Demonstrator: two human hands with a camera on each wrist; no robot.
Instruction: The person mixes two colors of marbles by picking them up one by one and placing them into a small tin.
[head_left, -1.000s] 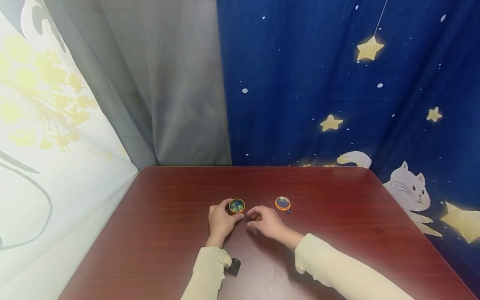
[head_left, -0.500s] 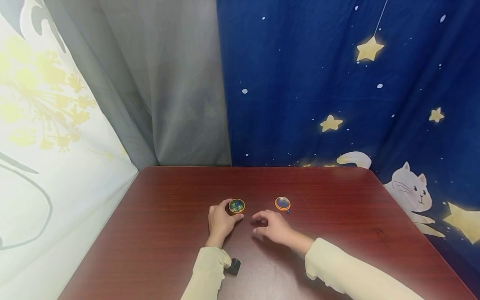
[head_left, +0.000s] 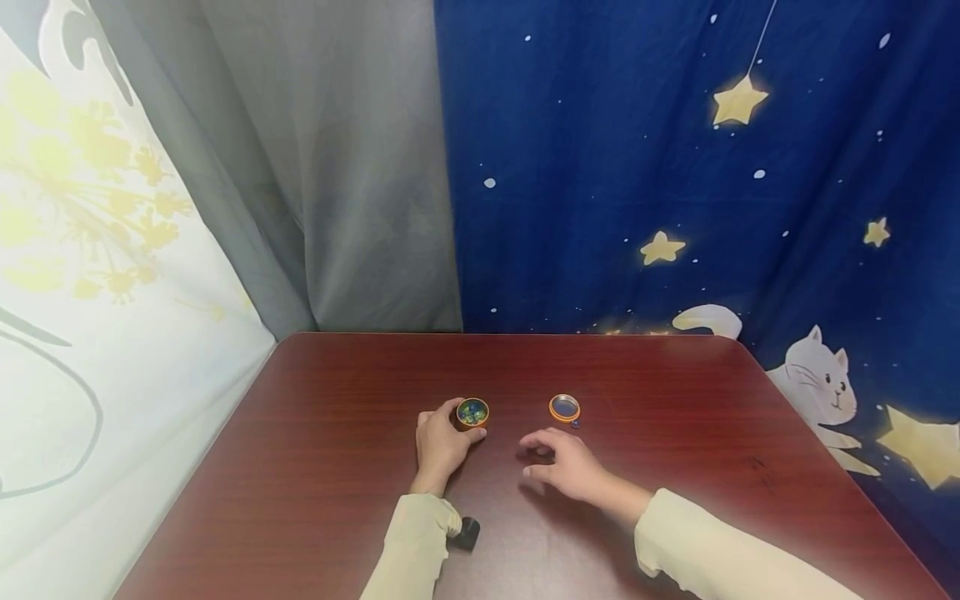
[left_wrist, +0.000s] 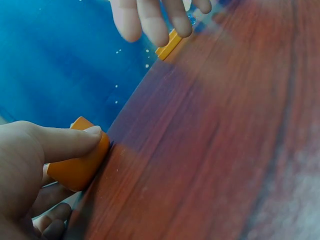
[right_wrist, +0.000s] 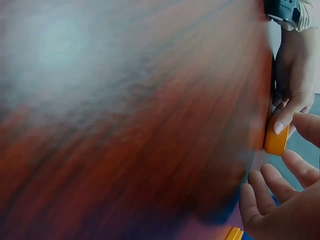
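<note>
In the head view my left hand (head_left: 439, 446) grips a small round orange tin (left_wrist: 79, 167) that stands uncovered on the table. Thumb and fingers wrap its side. Small blue and green glassy pieces, like marbles (head_left: 472, 412), lie inside it. To the right, a round orange-rimmed lid (head_left: 565, 419) rests on the table, with one small dark blue piece (head_left: 575, 424) at its near edge. My right hand (head_left: 568, 467) hovers over the table just nearer than the lid, fingers loosely bent and holding nothing. The right wrist view shows its fingers (right_wrist: 277, 185) spread apart.
The dark red wooden table (head_left: 337, 500) has its far edge against a grey curtain (head_left: 375, 167) and a blue starry curtain (head_left: 585, 167). White printed fabric (head_left: 112, 358) hangs along the left. A black device (head_left: 467, 533) sits at the left wrist.
My right hand has moved right and slightly nearer, away from the tin, its fingers loosening a little. The left hand, the tin and the lid have stayed in place.
</note>
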